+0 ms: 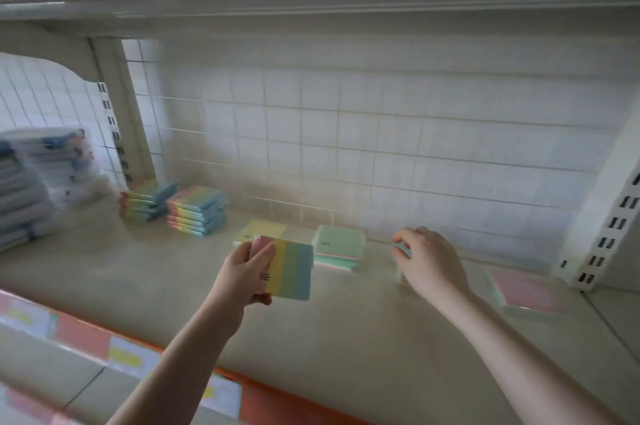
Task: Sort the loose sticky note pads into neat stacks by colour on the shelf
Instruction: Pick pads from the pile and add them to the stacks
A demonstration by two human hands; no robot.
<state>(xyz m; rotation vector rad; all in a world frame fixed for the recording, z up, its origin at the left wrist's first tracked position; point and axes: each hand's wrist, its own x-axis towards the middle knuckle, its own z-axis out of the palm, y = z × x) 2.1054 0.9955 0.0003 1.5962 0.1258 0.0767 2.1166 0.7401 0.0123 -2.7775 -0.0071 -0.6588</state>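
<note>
From the head camera, the left hand (pixel 250 269) is closed around a rainbow-striped sticky note pad (pixel 292 270), thumb across its face, held above the shelf (pixel 145 272). Just beyond that hand lies a yellow pad (pixel 260 230); between the two hands sits a mint-green stack (pixel 339 246). The right hand (pixel 427 258) curls its fingertips (pixel 403 246) onto a small pale green pad (pixel 403 249); how firmly it grips is unclear. Right of that hand lies a pink pad (pixel 524 291). Far left of the left hand stand two rainbow stacks (pixel 195 213).
</note>
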